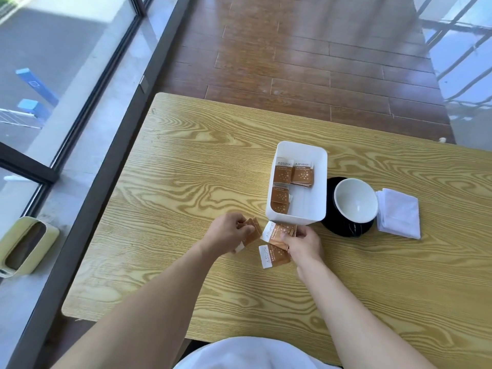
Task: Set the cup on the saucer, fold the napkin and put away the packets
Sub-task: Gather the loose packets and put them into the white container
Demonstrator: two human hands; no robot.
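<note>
A white cup (355, 202) sits on a black saucer (346, 227) right of a white box (318, 179) that holds several brown packets (292, 174). A folded white napkin (399, 213) lies right of the cup. Just in front of the box, my left hand (229, 231) grips a few brown packets (253, 231). My right hand (303, 245) pinches another brown packet (274, 231) with a white end. One more packet (271, 255) lies flat on the table under my right thumb.
The wooden table (186, 169) stands beside a window with a dark frame on the left. A yellow-green bin (24, 247) sits on the sill floor at far left. Wooden floor lies beyond the table's far edge.
</note>
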